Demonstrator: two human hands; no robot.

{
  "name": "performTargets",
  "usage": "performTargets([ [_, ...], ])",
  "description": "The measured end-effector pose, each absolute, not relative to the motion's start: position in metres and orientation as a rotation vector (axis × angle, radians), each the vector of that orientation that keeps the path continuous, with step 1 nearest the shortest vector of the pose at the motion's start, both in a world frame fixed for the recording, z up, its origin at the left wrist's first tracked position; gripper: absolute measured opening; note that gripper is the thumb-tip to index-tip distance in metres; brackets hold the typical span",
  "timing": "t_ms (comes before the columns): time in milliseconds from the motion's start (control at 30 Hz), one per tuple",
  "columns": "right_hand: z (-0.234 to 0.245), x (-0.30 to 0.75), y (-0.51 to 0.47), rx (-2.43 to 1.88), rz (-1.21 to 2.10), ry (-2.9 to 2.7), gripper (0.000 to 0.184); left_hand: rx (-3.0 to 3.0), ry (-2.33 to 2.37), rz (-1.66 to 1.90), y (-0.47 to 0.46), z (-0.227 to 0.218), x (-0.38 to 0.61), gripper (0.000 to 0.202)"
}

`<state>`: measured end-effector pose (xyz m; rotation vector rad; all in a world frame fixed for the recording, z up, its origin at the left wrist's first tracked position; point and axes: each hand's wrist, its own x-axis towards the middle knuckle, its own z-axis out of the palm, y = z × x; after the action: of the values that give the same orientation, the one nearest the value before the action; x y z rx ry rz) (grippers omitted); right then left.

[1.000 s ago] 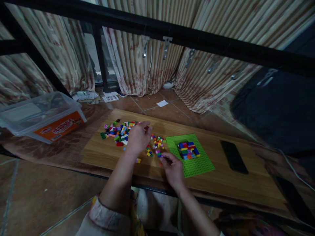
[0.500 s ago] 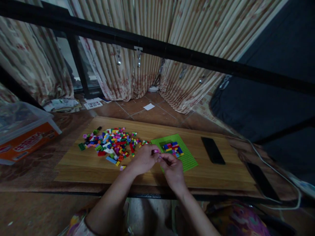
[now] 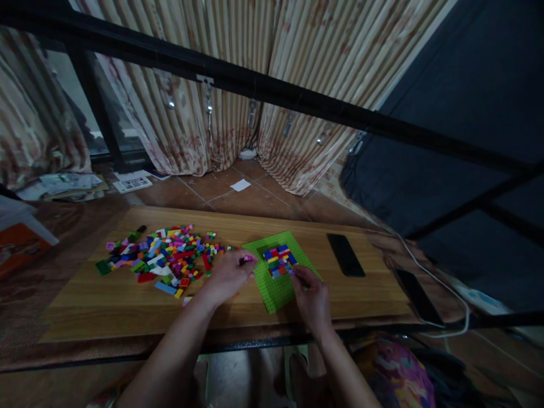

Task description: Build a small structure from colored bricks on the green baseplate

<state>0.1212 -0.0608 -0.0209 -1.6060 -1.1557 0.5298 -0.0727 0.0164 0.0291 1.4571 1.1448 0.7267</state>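
Both hands are working at the green baseplate (image 3: pixel 272 292). The left hand (image 3: pixel 229 275) is pinching a small pink brick (image 3: pixel 247 259) between thumb and forefinger, holding it just over the plate's left edge; the brick is too small to tell which way its long axis is running. The right hand (image 3: pixel 313 296) is lying on the plate's near right side with its fingers curled, the fingertips (image 3: pixel 294 271) touching the near edge of the multicoloured brick block (image 3: pixel 278 260). Whether they are gripping a piece cannot be told.

The block is sitting in the far half of the plate, its sides running parallel to the plate's edges. The plate itself is lying turned on the wooden tabletop (image 3: pixel 127 311), one corner pointing toward the person.

Left of the plate, a pile of loose bricks (image 3: pixel 165 260) is spreading across the wood, its length running left to right. A black phone (image 3: pixel 345 255) is lying to the right of the plate, a second phone (image 3: pixel 419 289) and a white cable (image 3: pixel 451 292) farther right. Striped curtains (image 3: pixel 238 113) are hanging behind a black metal bar (image 3: pixel 255 90).
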Motion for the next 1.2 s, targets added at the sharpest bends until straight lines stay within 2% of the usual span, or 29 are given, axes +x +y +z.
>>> performTargets([
  [167, -0.019, 0.139, -0.056, -1.846, 0.242, -1.281, 0.022, 1.604, 1.127, 0.637, 0.014, 0.036, -0.071, 0.020],
  [500, -0.030, 0.128, -0.030, -1.833, -0.064, -1.337, 0.015, 1.703, 1.146, 0.626, 0.014, 0.034, -0.069, 0.023],
  [733, -0.041, 0.117, -0.022, -1.858, -0.069, -1.160, 0.012, 1.727, 1.166, 0.618, 0.013, 0.036, -0.070, 0.024],
  [900, -0.044, 0.121, -0.017, -1.813, 0.087, -1.064, 0.013, 1.768, 1.184, 0.603, 0.012, 0.037, -0.071, 0.026],
  [1200, -0.052, 0.138, -0.015, -1.719, 0.243, -1.021, 0.028, 1.730, 1.178, 0.636, 0.013, 0.036, -0.074, 0.022],
])
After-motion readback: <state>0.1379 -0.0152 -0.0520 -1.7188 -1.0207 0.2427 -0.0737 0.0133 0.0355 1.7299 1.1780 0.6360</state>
